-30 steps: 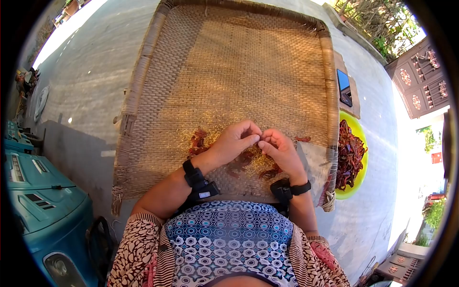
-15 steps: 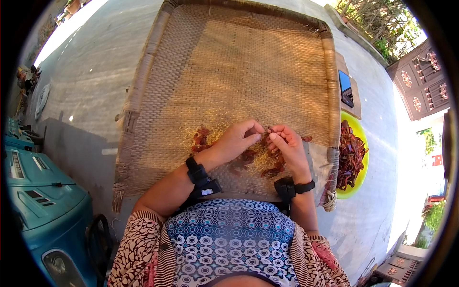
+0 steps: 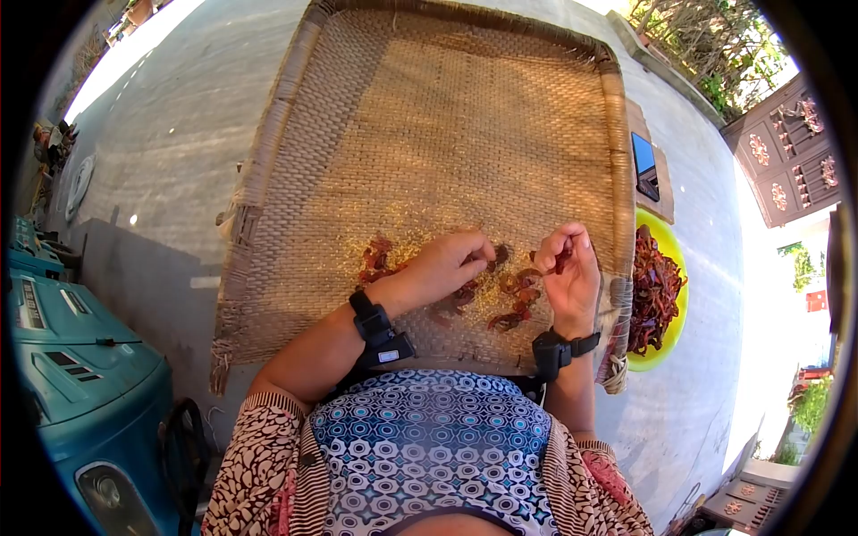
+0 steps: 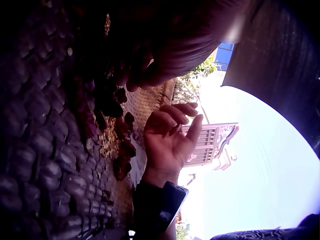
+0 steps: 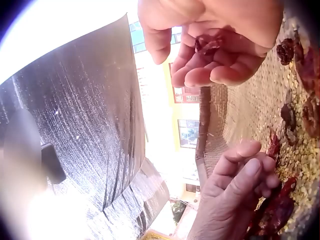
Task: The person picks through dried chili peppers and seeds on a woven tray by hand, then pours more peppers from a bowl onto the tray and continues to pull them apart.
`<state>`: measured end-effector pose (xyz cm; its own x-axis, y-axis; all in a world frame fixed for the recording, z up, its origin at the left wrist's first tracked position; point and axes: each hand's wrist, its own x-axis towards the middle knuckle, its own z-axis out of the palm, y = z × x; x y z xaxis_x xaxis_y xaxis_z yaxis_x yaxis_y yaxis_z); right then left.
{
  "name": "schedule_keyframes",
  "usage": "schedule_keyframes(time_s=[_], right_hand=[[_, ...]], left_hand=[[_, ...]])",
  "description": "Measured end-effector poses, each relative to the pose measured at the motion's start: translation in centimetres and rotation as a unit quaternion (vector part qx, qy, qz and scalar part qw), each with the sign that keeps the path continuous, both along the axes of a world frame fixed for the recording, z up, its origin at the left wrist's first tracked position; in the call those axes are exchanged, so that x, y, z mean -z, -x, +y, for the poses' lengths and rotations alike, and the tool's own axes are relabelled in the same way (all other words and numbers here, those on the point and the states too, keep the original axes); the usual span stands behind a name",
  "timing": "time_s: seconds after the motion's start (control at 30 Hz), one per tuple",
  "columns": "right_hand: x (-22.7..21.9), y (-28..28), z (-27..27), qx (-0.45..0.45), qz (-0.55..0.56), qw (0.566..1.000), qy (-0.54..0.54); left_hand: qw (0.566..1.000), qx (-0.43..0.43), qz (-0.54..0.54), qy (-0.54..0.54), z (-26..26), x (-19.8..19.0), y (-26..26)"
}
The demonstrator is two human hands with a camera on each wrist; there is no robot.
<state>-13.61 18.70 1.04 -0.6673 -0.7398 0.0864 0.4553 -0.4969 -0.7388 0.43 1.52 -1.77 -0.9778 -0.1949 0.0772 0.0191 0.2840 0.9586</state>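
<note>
Curled fingers of my right hand (image 3: 572, 281) (image 5: 215, 40) hold a dark red dried chili piece (image 5: 207, 46) against the palm, above the mat's right side. My left hand (image 3: 438, 268) (image 5: 230, 192) is lower and to the left, its fingers bent over the woven mat (image 3: 447, 134). Whether it pinches anything cannot be told; its fingertips are dark in the left wrist view. Close to them lie dried chilies (image 3: 514, 313) (image 5: 280, 207) among scattered yellow seeds (image 5: 305, 185). Another cluster of chilies (image 3: 376, 255) sits left of this hand.
A raised rim (image 3: 618, 161) borders the mat. Just beyond it on the right stands a yellow-green basin (image 3: 677, 295) heaped with dried chilies (image 3: 654, 290). A phone (image 3: 644, 167) lies above the basin, and a teal vehicle (image 3: 89, 384) is at left.
My right hand has moved away from the left one, out to the right, and its palm has turned upward. The left hand has stayed nearly in place.
</note>
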Motion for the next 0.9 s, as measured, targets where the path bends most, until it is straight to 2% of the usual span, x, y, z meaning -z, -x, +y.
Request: schedule_keyframes(time_s=[0.17,0.27,0.37,0.47,0.6,0.7,0.8,0.9], right_hand=[[0.5,1.6,0.8,0.007,-0.100,0.995,0.024],[0.6,2.1,1.1,0.013,-0.161,0.985,0.063],[0.8,2.4,1.2,0.035,-0.168,0.984,0.057],[0.8,2.2,1.1,0.053,-0.127,0.990,0.002],[0.9,1.2,0.3,0.086,0.041,0.986,-0.134],[1.2,0.4,-0.7,0.098,0.188,0.948,-0.238],[2.5,0.0,-1.4,0.128,0.354,0.876,-0.302],[2.2,-0.3,-1.4,0.117,0.317,0.889,-0.309]], left_hand=[[0.997,0.020,-0.005,0.072,0.0,-0.3,-0.2],[0.999,0.016,-0.013,0.049,0.2,-1.0,-0.4],[0.997,0.029,-0.009,0.065,0.1,-1.1,-0.4],[0.996,0.033,-0.001,0.086,0.1,-1.1,-0.5],[0.994,0.039,0.002,0.098,0.0,-1.0,-0.5],[0.993,0.055,-0.023,0.102,-0.1,-1.7,-0.6],[0.994,0.047,-0.006,0.097,-0.1,-1.5,-0.6],[0.995,0.029,0.014,0.089,-0.1,-1.1,-0.5]])
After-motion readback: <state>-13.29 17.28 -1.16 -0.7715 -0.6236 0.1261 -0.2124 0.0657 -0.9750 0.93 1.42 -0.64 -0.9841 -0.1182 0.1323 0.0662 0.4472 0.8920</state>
